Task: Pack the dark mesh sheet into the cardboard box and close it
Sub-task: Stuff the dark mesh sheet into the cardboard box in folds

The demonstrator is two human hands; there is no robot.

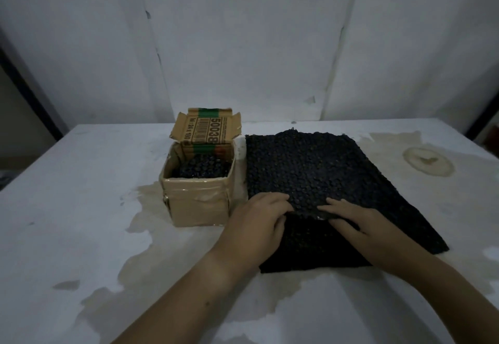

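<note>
On the stained white table (81,208), left of centre, the cardboard box (197,203) stands open (a dark wad (201,166) already inside). Right of it lies the mesh sheet (310,165); the left hand (256,222) grips its raised fold, and the right hand (359,224) rests there, pinching or pressing I cannot tell.

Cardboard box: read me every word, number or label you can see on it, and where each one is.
"50038": large print, turned sideways, on the raised lid flap of the cardboard box.
"24 x 180": smaller line beside the barcode there; its first characters are blurred.
No other text shows.
</note>
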